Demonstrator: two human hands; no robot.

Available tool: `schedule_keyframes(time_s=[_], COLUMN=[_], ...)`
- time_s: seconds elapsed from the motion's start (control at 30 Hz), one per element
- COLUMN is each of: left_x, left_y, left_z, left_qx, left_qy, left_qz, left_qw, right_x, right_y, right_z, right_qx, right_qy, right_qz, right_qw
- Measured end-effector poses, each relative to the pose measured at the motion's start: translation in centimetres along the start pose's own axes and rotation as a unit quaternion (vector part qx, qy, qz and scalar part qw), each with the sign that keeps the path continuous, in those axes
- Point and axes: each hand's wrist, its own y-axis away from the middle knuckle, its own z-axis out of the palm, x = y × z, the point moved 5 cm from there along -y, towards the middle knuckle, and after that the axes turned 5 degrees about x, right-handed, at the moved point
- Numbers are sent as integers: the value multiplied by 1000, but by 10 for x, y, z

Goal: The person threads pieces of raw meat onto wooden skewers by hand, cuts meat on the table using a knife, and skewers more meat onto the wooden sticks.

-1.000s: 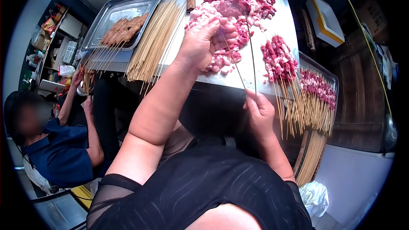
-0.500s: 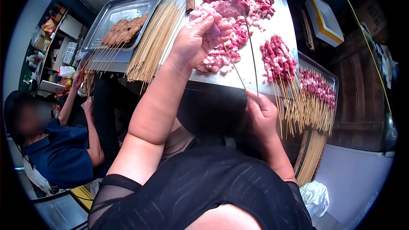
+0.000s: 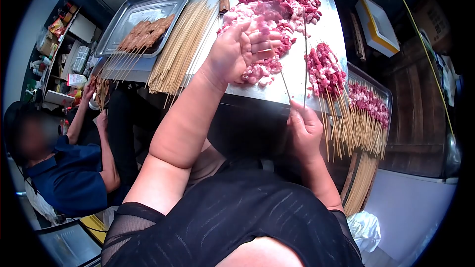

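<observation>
My left hand (image 3: 243, 52) is turned palm up over the front of a heap of chopped raw meat (image 3: 274, 0), its fingers stretched out and slightly blurred. Between thumb and fingers, my right hand (image 3: 306, 131) pinches the lower ends of two thin skewers (image 3: 305, 71). One skewer slants up toward my left fingers; the other stands nearly straight over the metal table. What lies at the upper tip of the slanted skewer is hidden behind my left hand. Just right of the skewers is a pile of threaded meat skewers (image 3: 324, 71).
Bare bamboo skewers (image 3: 180, 44) lie left of my left hand, near a knife (image 3: 224, 0). Beyond is a metal tray (image 3: 148, 7) holding browned meat skewers (image 3: 146, 34). Another tray (image 3: 391, 96) of raw skewers stands right. A seated co-worker (image 3: 74, 168) holds skewers at left.
My left hand has turned and its fingers have stretched out, moving slightly right. The upright skewer has swung right at its top, while my right hand keeps its pinch.
</observation>
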Motion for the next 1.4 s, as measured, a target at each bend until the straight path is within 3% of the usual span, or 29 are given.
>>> schedule_keyframes(time_s=[0.1, 0.27, 0.43, 0.93, 1.13, 1.23, 1.4], left_x=[0, 1, 6, -12, -13, -9, -10], left_y=[-2, 1, 2, -3, -1, -3, -2], left_z=[-16, -7, -3, -3, -4, -4, -6], left_qx=[131, 81, 94, 126, 138, 85, 56], left_qy=[-85, -70, -86, -60, -15, 22, 82], left_qz=[-7, 9, 67, 70, 96, 99, 97], left_qw=[988, 994, 990, 988, 986, 991, 990], right_x=[1, 3, 9, 3, 1, 7, -8], right_y=[-2, 0, 2, 3, 6, 8, 7], right_z=[-3, -3, -1, 1, 11, 22, 36], right_qx=[15, 30, 24, 18, -36, -76, -107], right_qy=[11, 35, 24, 28, -44, -150, -211], right_qz=[-17, -46, -14, -1, 80, 185, 240], right_qw=[1000, 998, 999, 999, 995, 968, 941])
